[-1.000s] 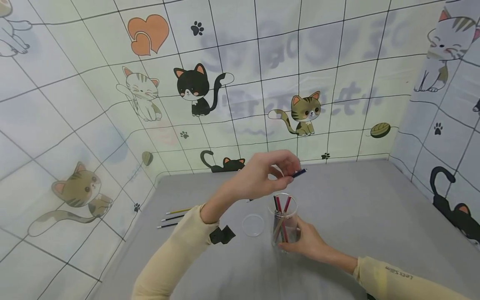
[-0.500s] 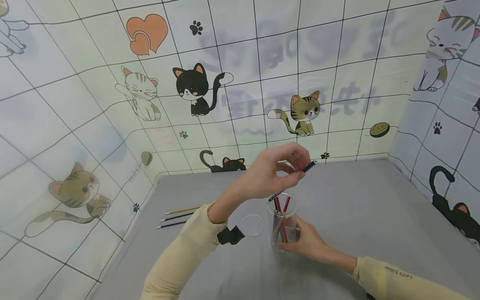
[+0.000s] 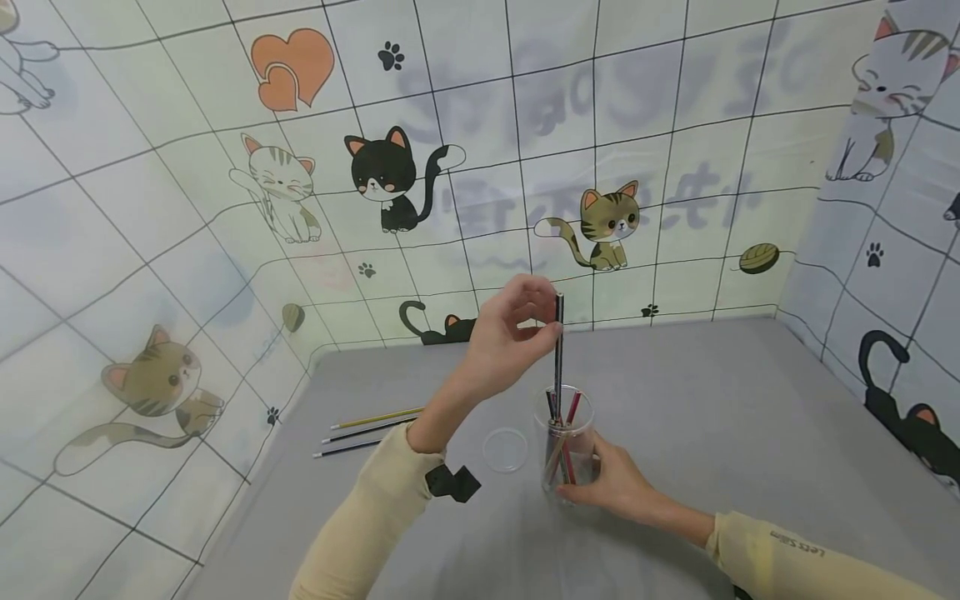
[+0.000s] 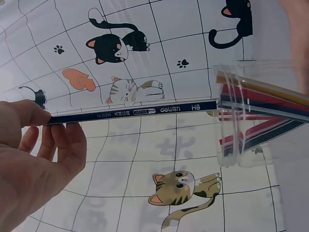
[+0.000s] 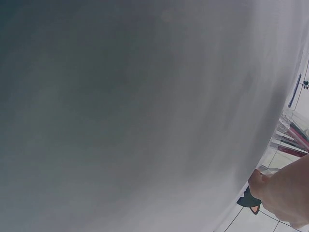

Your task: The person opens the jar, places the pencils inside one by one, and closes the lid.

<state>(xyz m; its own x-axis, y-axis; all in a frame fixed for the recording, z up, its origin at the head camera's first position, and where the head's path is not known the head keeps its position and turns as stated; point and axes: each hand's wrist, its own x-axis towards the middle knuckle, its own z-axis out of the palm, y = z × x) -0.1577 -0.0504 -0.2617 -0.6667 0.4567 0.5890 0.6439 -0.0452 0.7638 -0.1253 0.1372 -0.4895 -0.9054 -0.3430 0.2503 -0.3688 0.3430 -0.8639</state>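
My left hand (image 3: 510,337) pinches a dark blue pencil (image 3: 559,350) near its upper end. The pencil stands upright, its lower end at the mouth of a clear plastic jar (image 3: 564,487). Printed lettering with "HB" shows on this pencil in the left wrist view, where thumb and fingertips grip its end. Several red and dark pencils (image 3: 573,408) lean inside the jar; a yellow pencil (image 4: 231,79) shows there too in the left wrist view. Low on the jar's right side, my right hand (image 3: 618,483) holds it with thumb and fingers around the wall.
A clear round lid (image 3: 505,450) lies on the grey tabletop (image 3: 675,400) left of the jar. Further left lie a yellow pencil (image 3: 375,418) and two dark pencils (image 3: 356,433), partly behind the left sleeve. Cat-printed cloth walls (image 3: 480,167) enclose the table.
The held pencil has swung from slanted to upright, its lower end now at the jar's mouth. My left hand moved right, then back left. My right hand and the jar stayed put.
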